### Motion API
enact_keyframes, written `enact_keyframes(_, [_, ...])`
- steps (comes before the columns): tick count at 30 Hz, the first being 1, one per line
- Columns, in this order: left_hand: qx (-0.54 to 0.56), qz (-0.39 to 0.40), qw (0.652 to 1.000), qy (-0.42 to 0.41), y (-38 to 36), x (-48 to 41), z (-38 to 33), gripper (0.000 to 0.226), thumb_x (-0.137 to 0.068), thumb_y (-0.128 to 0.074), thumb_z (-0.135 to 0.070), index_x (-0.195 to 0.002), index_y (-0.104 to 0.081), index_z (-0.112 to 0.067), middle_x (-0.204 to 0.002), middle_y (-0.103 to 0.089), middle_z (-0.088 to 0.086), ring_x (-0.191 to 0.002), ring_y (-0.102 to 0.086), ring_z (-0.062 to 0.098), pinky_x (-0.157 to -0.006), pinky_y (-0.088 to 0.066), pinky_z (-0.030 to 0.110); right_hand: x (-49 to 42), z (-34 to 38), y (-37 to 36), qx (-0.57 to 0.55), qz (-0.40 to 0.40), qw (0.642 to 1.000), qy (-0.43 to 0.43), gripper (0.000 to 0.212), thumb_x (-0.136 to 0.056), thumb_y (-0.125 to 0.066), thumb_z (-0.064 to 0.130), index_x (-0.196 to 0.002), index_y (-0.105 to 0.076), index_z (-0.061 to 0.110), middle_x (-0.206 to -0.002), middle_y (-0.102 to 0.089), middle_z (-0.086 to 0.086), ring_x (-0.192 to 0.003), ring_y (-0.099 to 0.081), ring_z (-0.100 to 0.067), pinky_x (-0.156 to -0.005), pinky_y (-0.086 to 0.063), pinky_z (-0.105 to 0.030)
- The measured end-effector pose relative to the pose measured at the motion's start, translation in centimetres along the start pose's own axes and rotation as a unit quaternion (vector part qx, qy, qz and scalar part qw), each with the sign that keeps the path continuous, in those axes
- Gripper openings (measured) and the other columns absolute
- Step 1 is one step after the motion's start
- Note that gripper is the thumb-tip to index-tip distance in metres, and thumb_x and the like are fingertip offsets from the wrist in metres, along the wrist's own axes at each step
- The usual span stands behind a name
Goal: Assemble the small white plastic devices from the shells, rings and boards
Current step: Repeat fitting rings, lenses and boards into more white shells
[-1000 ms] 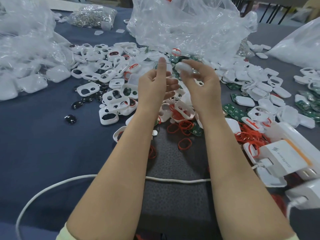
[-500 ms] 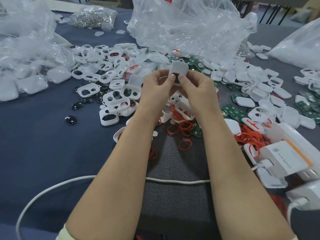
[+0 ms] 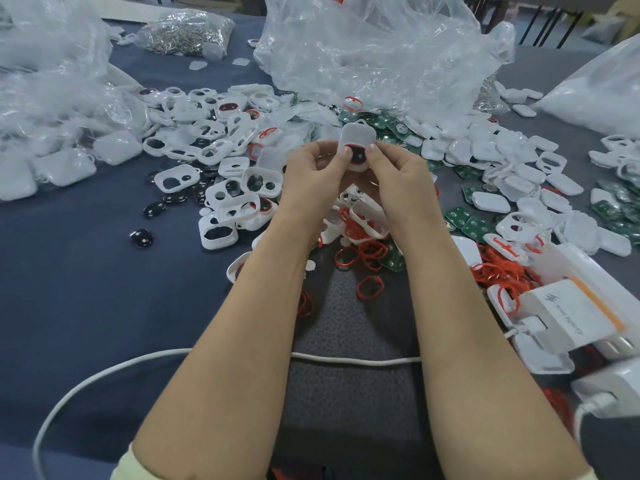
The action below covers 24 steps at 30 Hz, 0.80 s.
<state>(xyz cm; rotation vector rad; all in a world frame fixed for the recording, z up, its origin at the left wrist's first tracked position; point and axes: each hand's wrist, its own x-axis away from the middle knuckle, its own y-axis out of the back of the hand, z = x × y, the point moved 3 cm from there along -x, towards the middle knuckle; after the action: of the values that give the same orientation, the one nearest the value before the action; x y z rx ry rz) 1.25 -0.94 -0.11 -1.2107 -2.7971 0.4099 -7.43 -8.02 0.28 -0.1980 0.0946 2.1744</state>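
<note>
Sticking up from between the two hands, a small white device (image 3: pixel 357 138) was held above the table (image 3: pixel 69 299). It was pinched from both sides. The left hand (image 3: pixel 313 178) was curled round its left edge, and the thumb was pressed on the front. The right hand (image 3: pixel 398 181) was curled round its right edge in the same way. The two thumbs were set close together, with only a small gap between them. In that gap, on the lower half of the device, a dark round part with a red rim could be seen. The top half of the device was plain white, with a small loop at the top.

White shells (image 3: pixel 490 202) were heaped on both sides of the hands, many of them with holes. Red rings (image 3: pixel 498 271) were spread under the wrists and piled to the right of the right arm. Green boards (image 3: pixel 478 225) were scattered just right of the right hand and also past the fingertips. A few black parts (image 3: pixel 142 238) were left well to the left of the left hand. A big clear bag (image 3: pixel 381 53) was slumped beyond the hands. A white cable (image 3: pixel 346 359) was laid across under both arms, and a white box (image 3: pixel 568 317) was set to the right of the right arm.
</note>
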Motion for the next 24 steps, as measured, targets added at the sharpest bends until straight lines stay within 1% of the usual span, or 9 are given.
enact_keyframes(2, [-0.025, -0.012, 1.000, -0.009, 0.04, 0.04, -0.06, 0.016, -0.095, -0.056, -0.004, -0.084, -0.060, -0.014, -0.068, -0.071, -0.002, -0.072, -0.070, 0.012, -0.076, -0.058, 0.024, -0.17, -0.22, 0.01, 0.011, -0.005, 1.000, -0.002, 0.029, -0.097, -0.049, 0.012, -0.081, -0.071, 0.021, -0.075, -0.071, 0.003, -0.077, -0.068, -0.010, -0.081, -0.057, -0.032])
enact_keyframes(4, [-0.034, -0.017, 0.999, -0.010, -0.04, 0.08, -0.02, 0.018, -0.095, -0.056, -0.004, -0.083, -0.060, -0.015, -0.073, -0.070, 0.002, -0.074, -0.070, 0.016, -0.079, -0.058, 0.028, -0.23, -0.37, 0.01, 0.022, -0.004, 1.000, -0.007, 0.025, -0.096, -0.051, 0.015, -0.082, -0.071, 0.023, -0.073, -0.071, 0.005, -0.077, -0.069, -0.012, -0.080, -0.055, -0.034])
enact_keyframes(8, [-0.025, -0.008, 1.000, 0.009, -0.04, -0.10, 0.27, 0.012, -0.095, -0.056, -0.006, -0.088, -0.062, -0.013, -0.082, -0.070, 0.008, -0.083, -0.070, 0.021, -0.087, -0.057, 0.036, -0.15, -0.42, -0.04, 0.042, 0.003, 0.999, -0.003, 0.015, -0.093, -0.056, 0.015, -0.098, -0.069, 0.020, -0.094, -0.073, -0.007, -0.094, -0.069, -0.024, -0.088, -0.055, -0.042])
enact_keyframes(10, [-0.036, -0.004, 0.999, 0.014, 0.02, -0.21, 0.40, 0.008, -0.095, -0.057, -0.008, -0.093, -0.063, -0.012, -0.088, -0.071, 0.010, -0.087, -0.071, 0.024, -0.090, -0.056, 0.040, -0.16, -0.42, 0.01, 0.052, -0.005, 0.999, -0.007, 0.015, -0.093, -0.056, 0.012, -0.104, -0.067, 0.014, -0.099, -0.072, -0.010, -0.096, -0.069, -0.025, -0.088, -0.056, -0.043])
enact_keyframes(13, [-0.058, -0.003, 0.998, 0.007, 0.02, -0.26, 0.56, 0.007, -0.095, -0.058, -0.010, -0.098, -0.064, -0.011, -0.094, -0.072, 0.013, -0.091, -0.071, 0.027, -0.091, -0.055, 0.045, -0.28, -0.33, -0.10, 0.083, -0.019, 0.996, 0.003, 0.015, -0.094, -0.055, 0.008, -0.106, -0.064, 0.009, -0.102, -0.070, -0.014, -0.098, -0.068, -0.027, -0.089, -0.055, -0.045])
enact_keyframes(15, [-0.061, -0.003, 0.998, 0.006, 0.03, -0.26, 0.58, 0.007, -0.095, -0.057, -0.010, -0.095, -0.064, -0.013, -0.090, -0.073, 0.011, -0.087, -0.071, 0.026, -0.090, -0.055, 0.046, -0.29, -0.34, -0.17, 0.092, -0.023, 0.996, 0.001, 0.019, -0.094, -0.055, 0.008, -0.110, -0.064, 0.004, -0.103, -0.070, -0.015, -0.098, -0.067, -0.027, -0.089, -0.054, -0.045])
enact_keyframes(18, [-0.057, -0.003, 0.998, 0.006, 0.09, -0.35, 0.56, 0.007, -0.095, -0.057, -0.010, -0.093, -0.064, -0.013, -0.087, -0.072, 0.009, -0.085, -0.071, 0.024, -0.090, -0.056, 0.043, -0.24, -0.43, -0.14, 0.077, -0.014, 0.997, -0.010, 0.021, -0.095, -0.055, 0.010, -0.112, -0.064, 0.004, -0.103, -0.070, -0.015, -0.098, -0.068, -0.027, -0.089, -0.055, -0.044])
enact_keyframes(21, [-0.054, -0.001, 0.999, 0.004, 0.02, -0.37, 0.57, 0.006, -0.095, -0.057, -0.008, -0.095, -0.063, -0.010, -0.090, -0.072, 0.011, -0.089, -0.071, 0.024, -0.090, -0.056, 0.040, -0.33, -0.61, -0.06, 0.060, -0.012, 0.998, -0.021, 0.020, -0.095, -0.055, 0.011, -0.113, -0.062, 0.006, -0.105, -0.069, -0.015, -0.099, -0.067, -0.027, -0.090, -0.055, -0.044])
enact_keyframes(24, [-0.056, 0.000, 0.998, 0.003, -0.04, -0.29, 0.45, 0.007, -0.096, -0.056, -0.008, -0.097, -0.063, -0.009, -0.093, -0.071, 0.013, -0.092, -0.070, 0.025, -0.091, -0.056, 0.039, -0.39, -0.65, -0.17, 0.048, -0.013, 0.998, -0.026, 0.016, -0.095, -0.055, 0.010, -0.109, -0.062, 0.009, -0.106, -0.068, -0.016, -0.099, -0.067, -0.028, -0.091, -0.054, -0.045])
